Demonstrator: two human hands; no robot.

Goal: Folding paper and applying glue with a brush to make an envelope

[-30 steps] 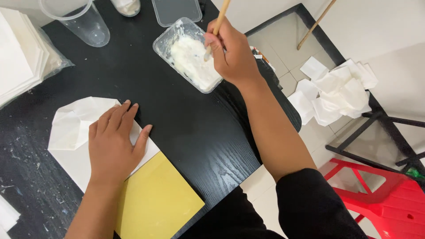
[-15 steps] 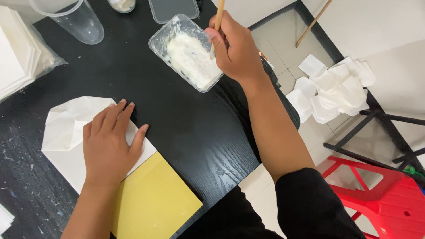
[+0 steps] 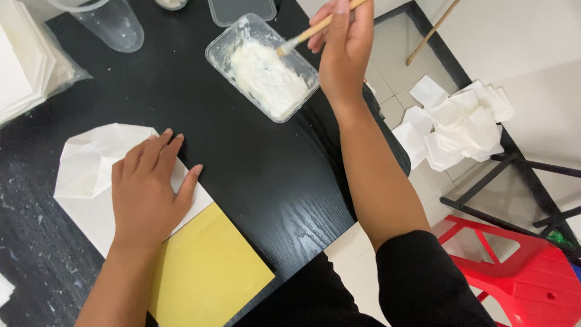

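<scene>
The brush (image 3: pixel 315 29) has a pale wooden handle that runs out of view at the top edge, so its far end is cut off; its bristle tip hangs just above the white paste (image 3: pixel 266 75), and whether it touches the paste is hard to tell. The paste fills a clear rectangular plastic tub (image 3: pixel 216 49) set on the black table (image 3: pixel 254 175). The right hand (image 3: pixel 345 51) pinches the handle between thumb and curled fingers, closed snugly round it, the fingertips partly cut by the frame's top edge.

The left hand (image 3: pixel 148 191) lies flat, palm down, fingers stretched and only slightly spread, pressing on a folded white paper (image 3: pixel 91 163) near the table's front edge; the hand covers the middle of the paper, so its folds there are hidden. The white paper lies over a yellow sheet (image 3: pixel 209 272), whose near corner goes under the forearm.

At the top, a clear plastic cup (image 3: pixel 112 24) and a clear lid (image 3: pixel 242 9) are cut off by the frame, and a stack of white sheets (image 3: pixel 24 72) runs out at the left. Crumpled white papers (image 3: pixel 460 121) lie on the tiled floor to the right, near a red plastic stool (image 3: pixel 520 272)
</scene>
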